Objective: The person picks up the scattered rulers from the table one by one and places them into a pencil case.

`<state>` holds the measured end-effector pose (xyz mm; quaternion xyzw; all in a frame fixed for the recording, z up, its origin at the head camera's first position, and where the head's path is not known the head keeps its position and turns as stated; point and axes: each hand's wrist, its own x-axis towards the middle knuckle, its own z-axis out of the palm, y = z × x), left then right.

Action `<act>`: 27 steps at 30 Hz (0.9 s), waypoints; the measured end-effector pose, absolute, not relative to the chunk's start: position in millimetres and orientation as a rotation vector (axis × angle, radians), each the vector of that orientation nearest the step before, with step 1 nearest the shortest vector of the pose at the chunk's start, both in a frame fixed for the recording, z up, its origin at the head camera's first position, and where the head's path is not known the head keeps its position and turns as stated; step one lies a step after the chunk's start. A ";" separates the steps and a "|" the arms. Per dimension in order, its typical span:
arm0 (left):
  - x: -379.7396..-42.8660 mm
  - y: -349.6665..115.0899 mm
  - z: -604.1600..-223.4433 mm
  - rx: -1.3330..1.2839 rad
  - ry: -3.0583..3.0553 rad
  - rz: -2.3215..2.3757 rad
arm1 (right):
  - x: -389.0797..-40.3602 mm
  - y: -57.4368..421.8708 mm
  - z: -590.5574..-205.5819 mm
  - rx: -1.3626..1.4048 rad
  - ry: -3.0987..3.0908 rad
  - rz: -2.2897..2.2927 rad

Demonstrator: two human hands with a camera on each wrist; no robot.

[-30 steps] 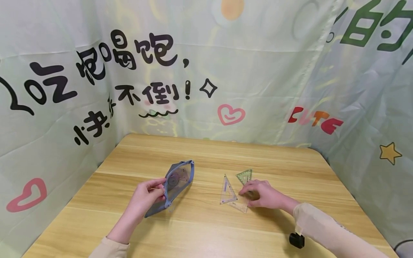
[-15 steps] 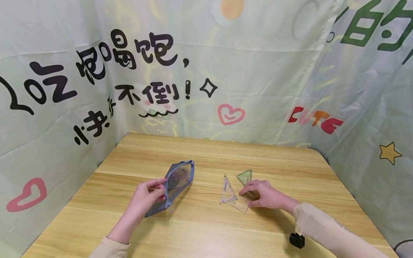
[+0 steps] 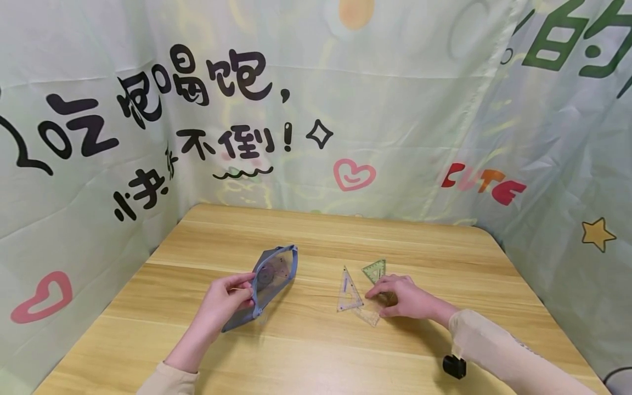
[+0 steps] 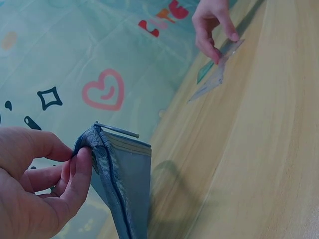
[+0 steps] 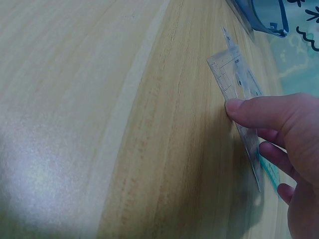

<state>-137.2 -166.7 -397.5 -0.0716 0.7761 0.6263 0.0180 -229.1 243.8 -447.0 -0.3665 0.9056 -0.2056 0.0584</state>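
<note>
My left hand (image 3: 224,299) pinches the rim of a blue zip pouch (image 3: 243,318), whose mouth gapes toward the right. Through its see-through side a round dark shape shows. Right of the pouch, a clear triangular set square (image 3: 349,303) with purple print lies on the table. My right hand (image 3: 407,298) holds a second clear set square (image 5: 244,137) between thumb and fingers, tilted up on edge in the right wrist view. A green set square (image 3: 373,270) lies just behind that hand, partly covered by the fingers.
The wooden table (image 3: 306,356) carries all of these. A small black object (image 3: 454,367) sits by the right sleeve, near the front. Printed cloth (image 3: 395,120) with writing and hearts hangs around the back and sides.
The clear set square under my right hand has shifted slightly, its left corner drawing toward the hand. My left hand and the pouch stay in place.
</note>
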 end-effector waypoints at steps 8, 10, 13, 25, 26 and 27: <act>-137.4 -166.3 -398.5 -0.224 2.406 1.951 | -229.3 244.2 -447.7 -1.120 2.730 -0.636; -137.4 -166.2 -398.7 -0.225 2.409 1.945 | -229.2 244.3 -447.6 -1.121 2.722 -0.649; -137.6 -166.2 -398.9 -0.225 2.410 1.943 | -229.0 244.3 -447.5 -1.128 2.716 -0.670; -137.4 -166.5 -398.9 -0.235 2.406 1.949 | -230.0 245.2 -447.0 -1.156 2.653 -0.752; -137.4 -166.5 -398.8 -0.235 2.406 1.949 | -230.1 245.3 -446.9 -1.149 2.644 -0.760; -137.4 -166.5 -398.8 -0.235 2.406 1.949 | -230.2 245.4 -446.8 -1.141 2.638 -0.764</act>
